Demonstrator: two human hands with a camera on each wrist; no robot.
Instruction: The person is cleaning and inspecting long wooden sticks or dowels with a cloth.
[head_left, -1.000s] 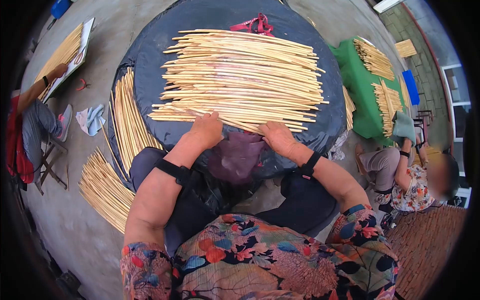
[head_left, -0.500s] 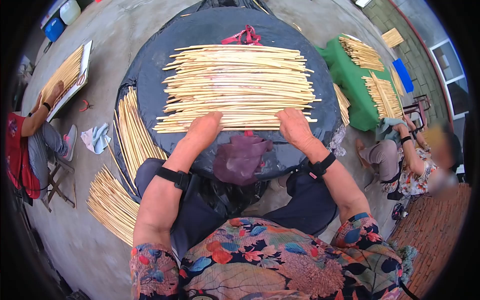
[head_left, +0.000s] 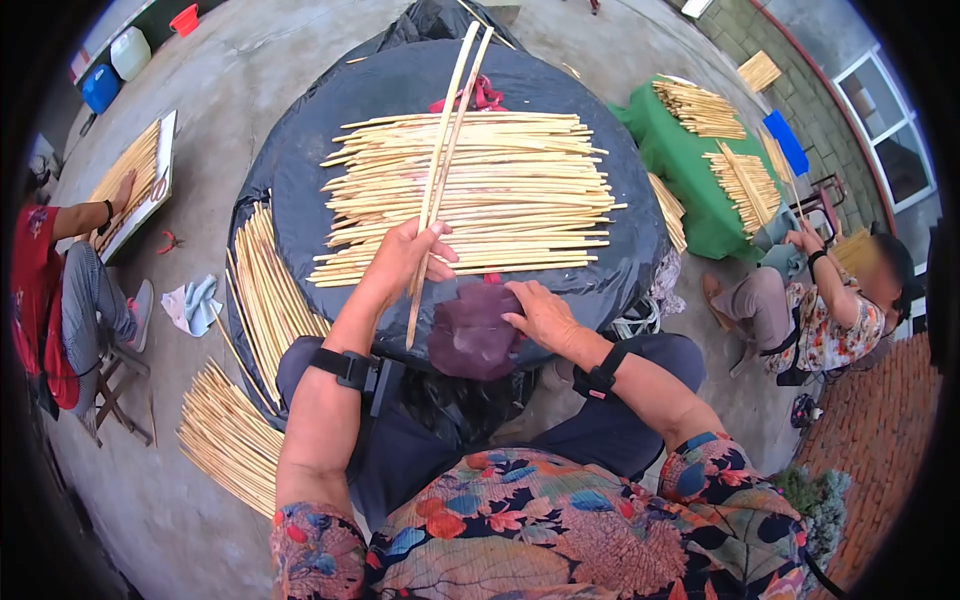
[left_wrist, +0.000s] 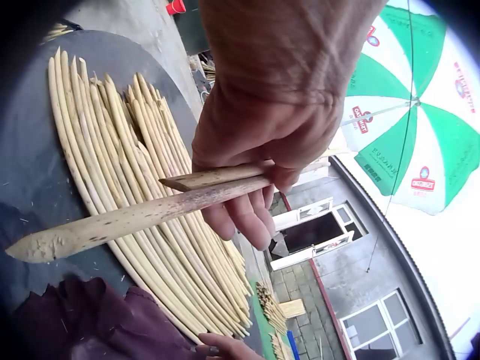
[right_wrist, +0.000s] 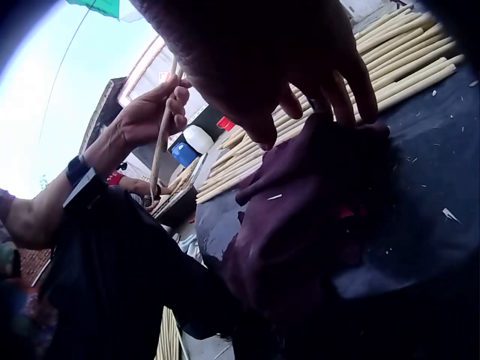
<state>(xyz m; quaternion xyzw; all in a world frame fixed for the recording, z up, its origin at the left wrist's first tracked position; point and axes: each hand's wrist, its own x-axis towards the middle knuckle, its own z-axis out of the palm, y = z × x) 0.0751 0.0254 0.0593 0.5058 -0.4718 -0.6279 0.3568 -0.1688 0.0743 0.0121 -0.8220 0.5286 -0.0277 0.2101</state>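
Observation:
Two long, pale peeled sticks (head_left: 449, 115) are pinched in my left hand (head_left: 403, 258), their far ends rising over the table. In the left wrist view, the near stick (left_wrist: 135, 217) shows a slanted, pointed cut end. Beneath lies a wide layer of similar sticks (head_left: 520, 190), side by side on the round table (head_left: 290, 165) covered in black plastic. A crumpled purple cloth (head_left: 470, 335) lies at the table's near edge. My right hand (head_left: 550, 320) is at that cloth's right side, fingers spread and reaching over it; in the right wrist view the fingertips meet the cloth's top (right_wrist: 330, 142).
More sticks (head_left: 265, 285) lean at the table's left side, with another bundle (head_left: 230, 430) below. A red strap (head_left: 488, 95) lies behind the layer. On the right stands a green-covered table (head_left: 650, 150) with stick piles. One person sits on each side.
My left hand has lifted two sticks off the near edge of the layer and turned them lengthwise away from me. My right hand has left the sticks and moved down to the purple cloth.

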